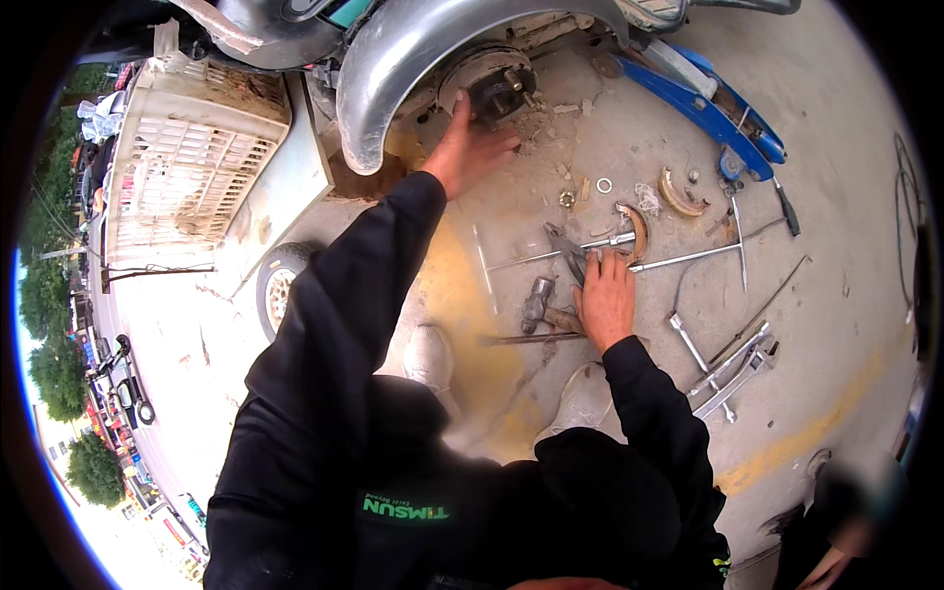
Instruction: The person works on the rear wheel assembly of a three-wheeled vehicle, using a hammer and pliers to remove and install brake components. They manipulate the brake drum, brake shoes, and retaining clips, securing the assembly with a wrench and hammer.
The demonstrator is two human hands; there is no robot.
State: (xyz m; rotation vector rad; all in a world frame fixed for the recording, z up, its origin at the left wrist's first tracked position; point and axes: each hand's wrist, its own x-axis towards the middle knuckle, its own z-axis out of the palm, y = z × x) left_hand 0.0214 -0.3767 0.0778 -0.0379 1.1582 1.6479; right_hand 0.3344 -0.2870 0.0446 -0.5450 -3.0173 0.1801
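Observation:
My left hand [462, 157] is at a dark wheel hub assembly with studs [501, 90], under a silver-grey fender [386, 61]; its fingers are apart, slightly blurred, touching the hub's lower part. My right hand [605, 305] is down on the floor with its fingers over the handles of dark pliers [564, 243]. A hammer [537, 299] lies just left of it. Around it are long metal tools [688, 258], curved brake shoes [680, 202], a washer [604, 185] and a nut [566, 199].
A blue floor jack [693, 106] stands upper right. Wrenches [752, 374] lie lower right. At left are a slatted plastic crate [187, 152] and a loose wheel [278, 300]. Another person [836, 526] is at the lower right, beyond my right arm. My shoes [430, 359] are below.

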